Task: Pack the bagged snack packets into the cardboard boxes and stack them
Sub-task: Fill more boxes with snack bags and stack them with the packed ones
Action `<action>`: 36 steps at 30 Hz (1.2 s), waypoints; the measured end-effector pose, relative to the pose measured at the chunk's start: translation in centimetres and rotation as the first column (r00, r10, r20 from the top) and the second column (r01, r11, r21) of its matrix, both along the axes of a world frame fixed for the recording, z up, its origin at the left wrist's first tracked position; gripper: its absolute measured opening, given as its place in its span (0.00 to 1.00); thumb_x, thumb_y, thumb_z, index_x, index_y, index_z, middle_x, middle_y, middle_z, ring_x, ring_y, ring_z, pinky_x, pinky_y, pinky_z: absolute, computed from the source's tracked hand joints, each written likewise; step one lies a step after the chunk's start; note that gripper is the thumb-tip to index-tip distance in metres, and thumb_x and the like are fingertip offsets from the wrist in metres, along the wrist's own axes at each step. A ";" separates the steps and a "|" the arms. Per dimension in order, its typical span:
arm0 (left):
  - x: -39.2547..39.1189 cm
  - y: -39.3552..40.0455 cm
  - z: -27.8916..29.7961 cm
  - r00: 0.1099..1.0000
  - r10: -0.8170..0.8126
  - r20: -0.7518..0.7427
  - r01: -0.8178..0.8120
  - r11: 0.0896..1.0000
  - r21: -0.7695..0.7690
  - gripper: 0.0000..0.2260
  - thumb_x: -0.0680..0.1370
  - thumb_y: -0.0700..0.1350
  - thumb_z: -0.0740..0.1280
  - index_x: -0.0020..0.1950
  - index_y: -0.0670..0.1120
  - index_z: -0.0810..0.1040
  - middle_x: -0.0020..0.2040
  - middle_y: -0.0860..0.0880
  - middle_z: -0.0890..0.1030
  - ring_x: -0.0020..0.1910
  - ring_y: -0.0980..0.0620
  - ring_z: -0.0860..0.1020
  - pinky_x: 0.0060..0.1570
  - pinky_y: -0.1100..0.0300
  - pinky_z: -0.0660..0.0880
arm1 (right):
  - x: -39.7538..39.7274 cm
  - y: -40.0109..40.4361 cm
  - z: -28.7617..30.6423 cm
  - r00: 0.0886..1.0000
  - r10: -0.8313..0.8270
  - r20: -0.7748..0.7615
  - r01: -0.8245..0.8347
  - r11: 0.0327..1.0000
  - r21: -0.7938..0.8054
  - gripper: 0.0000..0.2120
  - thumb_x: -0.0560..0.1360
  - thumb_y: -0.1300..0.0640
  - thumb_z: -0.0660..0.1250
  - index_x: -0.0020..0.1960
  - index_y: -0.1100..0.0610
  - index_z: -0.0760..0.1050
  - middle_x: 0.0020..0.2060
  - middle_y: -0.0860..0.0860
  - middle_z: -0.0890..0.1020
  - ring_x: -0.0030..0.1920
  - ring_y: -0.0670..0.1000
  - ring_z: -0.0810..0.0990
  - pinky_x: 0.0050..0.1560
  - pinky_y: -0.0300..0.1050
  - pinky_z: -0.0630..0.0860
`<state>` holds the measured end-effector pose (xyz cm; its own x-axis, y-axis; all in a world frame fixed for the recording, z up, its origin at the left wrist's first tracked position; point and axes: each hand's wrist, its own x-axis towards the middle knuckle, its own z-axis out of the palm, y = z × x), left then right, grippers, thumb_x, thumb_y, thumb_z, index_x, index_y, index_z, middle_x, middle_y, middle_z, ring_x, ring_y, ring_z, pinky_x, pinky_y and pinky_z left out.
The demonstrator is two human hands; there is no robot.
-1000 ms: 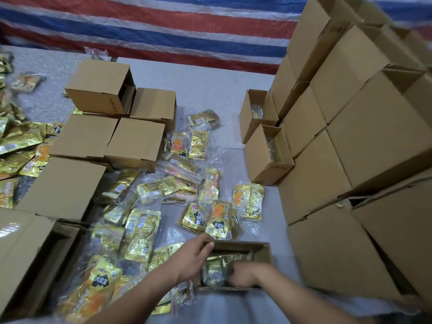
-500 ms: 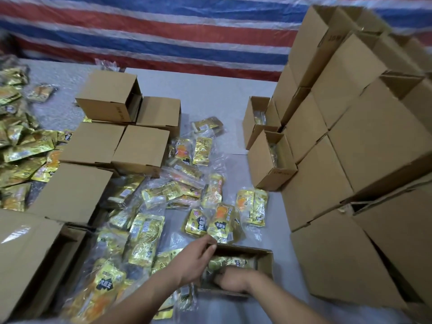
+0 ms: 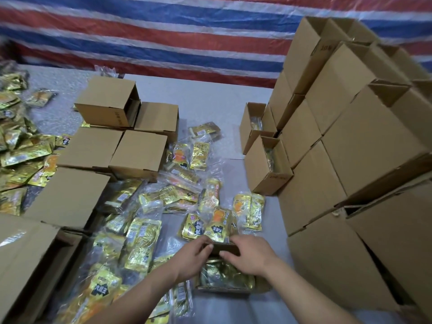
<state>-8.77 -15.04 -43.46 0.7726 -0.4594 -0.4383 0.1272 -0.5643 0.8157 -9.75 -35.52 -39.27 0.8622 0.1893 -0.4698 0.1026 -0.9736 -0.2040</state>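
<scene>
Both hands on the far flap of the box (image 3: 224,287): left hand (image 3: 191,259) and right hand (image 3: 251,254) have fingers pinched on its edge, probably folding it shut over the snack bags (image 3: 225,274) inside. Box sits on desk (image 3: 210,97), near the stack (image 3: 346,160).
</scene>
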 end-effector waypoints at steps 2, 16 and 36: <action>0.2 0.0 0.0 0.998 0.032 -0.046 -0.033 0.999 -0.021 0.07 0.84 0.55 0.58 0.50 0.57 0.74 0.43 0.55 0.79 0.35 0.64 0.74 0.37 0.67 0.70 | -0.1 0.1 -0.7 0.998 0.002 0.063 0.001 0.999 -0.043 0.26 0.76 0.30 0.56 0.59 0.49 0.74 0.53 0.49 0.81 0.55 0.54 0.79 0.51 0.47 0.74; 8.9 0.6 -5.3 0.965 0.249 -0.077 -0.178 0.845 0.504 0.38 0.74 0.59 0.72 0.75 0.40 0.63 0.61 0.40 0.78 0.53 0.43 0.80 0.46 0.57 0.76 | -0.8 -1.6 1.2 0.954 -0.296 0.042 0.281 0.936 0.211 0.26 0.82 0.37 0.49 0.70 0.53 0.69 0.66 0.50 0.75 0.66 0.52 0.72 0.68 0.51 0.67; 7.1 1.6 -2.2 0.733 0.534 -0.422 -0.532 0.836 0.134 0.07 0.78 0.37 0.69 0.56 0.38 0.78 0.46 0.38 0.82 0.39 0.42 0.81 0.35 0.54 0.79 | 0.3 -0.1 1.6 0.885 -0.460 -0.076 0.449 0.797 0.404 0.22 0.84 0.43 0.53 0.72 0.53 0.69 0.69 0.48 0.73 0.69 0.48 0.70 0.69 0.45 0.65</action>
<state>-1.71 -13.45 -45.67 0.6242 -0.0271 -0.7808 0.7398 -0.3009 0.6018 -9.49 -35.67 -37.62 0.9067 -0.0617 -0.4172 -0.3206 -0.7436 -0.5867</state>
